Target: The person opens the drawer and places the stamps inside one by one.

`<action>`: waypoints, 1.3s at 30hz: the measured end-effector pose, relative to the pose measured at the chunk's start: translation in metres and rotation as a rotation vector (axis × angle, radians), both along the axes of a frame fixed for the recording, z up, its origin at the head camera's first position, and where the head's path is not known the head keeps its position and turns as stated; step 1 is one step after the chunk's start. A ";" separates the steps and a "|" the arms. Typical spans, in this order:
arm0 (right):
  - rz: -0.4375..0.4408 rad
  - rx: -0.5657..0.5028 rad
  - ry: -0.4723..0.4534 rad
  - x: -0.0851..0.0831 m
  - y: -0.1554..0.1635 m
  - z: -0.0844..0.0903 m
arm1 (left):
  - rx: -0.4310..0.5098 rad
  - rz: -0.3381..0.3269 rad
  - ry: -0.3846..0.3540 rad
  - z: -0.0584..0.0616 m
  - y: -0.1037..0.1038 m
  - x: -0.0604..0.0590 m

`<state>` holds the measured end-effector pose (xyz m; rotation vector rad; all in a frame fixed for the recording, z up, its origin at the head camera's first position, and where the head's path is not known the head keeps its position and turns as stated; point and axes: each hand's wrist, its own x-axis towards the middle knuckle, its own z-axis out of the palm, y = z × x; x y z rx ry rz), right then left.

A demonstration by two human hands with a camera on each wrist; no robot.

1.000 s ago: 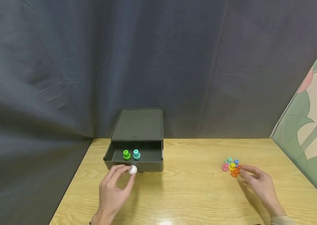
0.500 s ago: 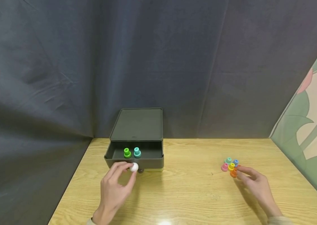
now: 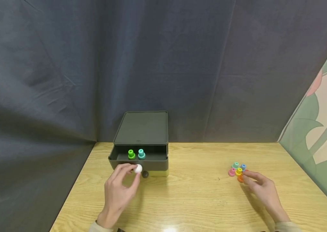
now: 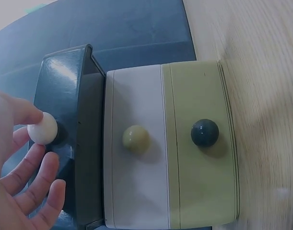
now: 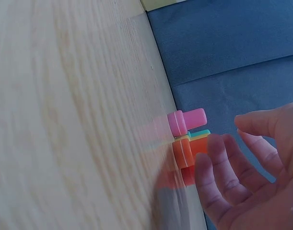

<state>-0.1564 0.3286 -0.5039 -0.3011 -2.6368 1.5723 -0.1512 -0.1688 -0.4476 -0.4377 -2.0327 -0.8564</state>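
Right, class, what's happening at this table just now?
A person sits at a wooden table. The left hand pinches the white knob of the top drawer of a small drawer box. The drawer is partly open, with a green peg and a teal peg upright inside. The right hand rests by a cluster of coloured pegs, fingers touching the orange one.
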 end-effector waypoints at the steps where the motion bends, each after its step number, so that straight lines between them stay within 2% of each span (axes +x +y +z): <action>1: -0.001 -0.005 0.005 0.000 0.000 0.000 | 0.012 -0.003 -0.012 0.000 0.000 0.000; 8: -0.008 -0.007 0.010 0.002 0.001 0.000 | 0.100 -0.041 -0.078 0.000 0.000 -0.005; 14: 0.001 0.011 0.006 0.000 0.004 -0.002 | 0.116 -0.046 -0.083 -0.001 0.000 -0.012; 29: -0.001 -0.028 0.007 0.001 0.006 -0.003 | 0.125 -0.029 -0.104 -0.002 0.003 -0.020; 31: -0.002 -0.033 0.011 0.001 0.006 -0.003 | 0.124 -0.016 -0.092 -0.003 0.003 -0.022; 37: -0.002 -0.033 0.007 0.001 0.006 -0.003 | 0.138 0.079 -0.064 -0.006 0.002 -0.024; 39: -0.004 -0.036 0.005 0.001 0.006 -0.003 | 0.144 0.083 -0.070 -0.006 0.002 -0.025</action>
